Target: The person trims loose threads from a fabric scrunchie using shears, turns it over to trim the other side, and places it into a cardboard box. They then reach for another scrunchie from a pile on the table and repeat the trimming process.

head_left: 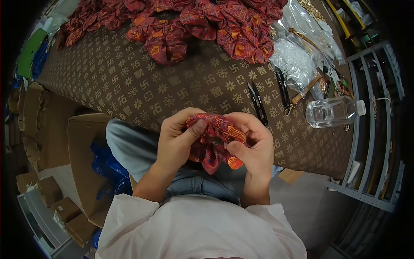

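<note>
Between my two hands, above my lap at the table's near edge, is a red patterned fabric scrunchie with orange and purple markings. My left hand pinches its left side, thumb on top. On its right side, my right hand grips the cloth between thumb and curled fingers. A loop of the scrunchie hangs below the fingers. Beyond my right hand lie black thread snips on the brown patterned tablecloth. A large heap of similar red scrunchies covers the far side of the table.
To the right are a second black-handled tool, a clear plastic bottle with a white cap, and a pile of clear plastic pieces. A grey metal rack stands at the right. At the left is an open cardboard box with blue plastic.
</note>
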{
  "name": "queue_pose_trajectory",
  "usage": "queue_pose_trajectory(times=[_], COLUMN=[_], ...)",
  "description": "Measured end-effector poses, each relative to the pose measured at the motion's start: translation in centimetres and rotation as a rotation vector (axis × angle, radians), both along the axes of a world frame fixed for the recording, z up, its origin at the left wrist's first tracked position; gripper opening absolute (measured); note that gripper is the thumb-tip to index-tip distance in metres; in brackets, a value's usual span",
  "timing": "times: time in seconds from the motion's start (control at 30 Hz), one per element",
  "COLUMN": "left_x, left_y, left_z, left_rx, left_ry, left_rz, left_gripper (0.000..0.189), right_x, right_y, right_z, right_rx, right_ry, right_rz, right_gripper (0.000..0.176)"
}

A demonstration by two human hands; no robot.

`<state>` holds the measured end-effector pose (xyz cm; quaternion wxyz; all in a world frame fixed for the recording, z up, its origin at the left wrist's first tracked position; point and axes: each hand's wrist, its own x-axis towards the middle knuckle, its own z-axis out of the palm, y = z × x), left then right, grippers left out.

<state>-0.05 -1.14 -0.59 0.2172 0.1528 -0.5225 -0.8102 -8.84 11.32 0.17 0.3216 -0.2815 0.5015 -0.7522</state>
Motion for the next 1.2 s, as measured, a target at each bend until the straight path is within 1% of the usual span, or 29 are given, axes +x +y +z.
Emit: queue_pose_trajectory(times=[0.03,0.1,0.17,0.2,0.27,0.3,0.37,0.4,0.47,0.6,0.7,0.77,0.83,0.87,0.9,0.93,1.0,1.03,1.07,1.13,1.17,1.2], left_x=[-0.2,-0.5,-0.4,-0.3,-0.2,-0.3,-0.4,-0.4,-0.4,-0.4,-0.3,-0.4,-0.7,-1.1,-1.3,-1.4,-1.5,-1.4,-1.4,-1.5,-1.5,-1.5], left_y=[-0.2,-0.6,-0.6,-0.5,-0.3,-0.2,0.0,0.1,-0.1,-0.1,-0.3,-0.4,-0.5,-0.6,-0.6,-0.9,-1.4,-1.4,-1.2,-0.9,-0.7,-0.4], left_z=[0.2,0.6,0.8,0.9,0.9,0.9,0.9,0.9,1.2,1.4,1.2,1.1,0.7,0.3,0.0,0.0,0.1,0.1,0.0,-0.3,-0.6,-0.7], left_rx=[-0.007,0.632,0.603,0.581,0.595,0.603,0.619,0.633,0.626,0.618,0.609,0.574,0.537,0.405,0.27,0.261,0.269,0.26,0.264,0.269,0.176,0.082], left_ry=[0.007,0.05,0.019,-0.019,-0.038,-0.05,-0.05,-0.047,-0.054,-0.079,-0.059,-0.051,-0.043,-0.039,-0.034,-0.025,0.059,0.065,0.101,0.138,0.13,0.123], left_rz=[0.009,-0.212,-0.213,-0.22,-0.219,-0.216,-0.227,-0.231,-0.248,-0.253,-0.259,-0.229,-0.194,-0.075,0.047,0.06,0.154,0.164,0.185,0.203,0.257,0.308], left_gripper=[0.015,0.019,0.02,0.021,0.021,0.021,0.021,0.021,0.021,0.02,0.02,0.02,0.02,0.019,0.018,0.018,0.017,0.017,0.017,0.017,0.019,0.021], right_x=[-0.1,0.0,-0.1,0.1,0.7,0.5,-0.1,-0.2,-0.2,-0.3,-0.4,-0.6,0.1,0.3,0.2,0.6,1.9,1.8,2.0,2.3,2.5,2.8], right_y=[-0.1,0.1,0.3,0.1,-0.4,-0.2,0.2,0.2,0.2,0.1,0.3,0.5,-0.5,-0.9,-1.0,-1.5,-2.8,-2.5,-2.4,-2.1,-2.1,-2.3], right_z=[0.0,-0.3,-0.7,-0.5,0.2,0.0,-0.6,-0.7,-0.8,-0.7,-1.0,-0.9,-0.2,0.0,-0.5,-0.7,-0.9,-2.0,-2.4,-2.7,-2.6,-2.4], right_rx=[0.023,0.049,0.006,0.008,0.09,0.092,-0.09,-0.086,-0.128,-0.119,-0.129,-0.11,-0.082,-0.052,-0.101,-0.106,-0.064,0.019,0.01,0.117,0.118,0.163], right_ry=[-0.011,-0.025,-0.246,-0.248,-0.274,-0.277,-0.472,-0.472,-0.577,-0.677,-0.632,-0.537,-0.541,-0.543,-0.53,-0.524,-0.059,0.081,0.085,0.071,0.072,0.151], right_rz=[-0.023,-0.042,-0.029,-0.03,-0.243,-0.25,-0.125,-0.127,-0.047,-0.033,-0.001,0.043,0.01,-0.018,0.065,0.082,-0.269,-0.333,-0.326,-0.268,-0.27,-0.261], right_gripper=[0.028,0.025,0.021,0.021,0.02,0.02,0.023,0.023,0.024,0.025,0.025,0.022,0.02,0.022,0.034,0.034,0.043,0.049,0.049,0.047,0.047,0.044])
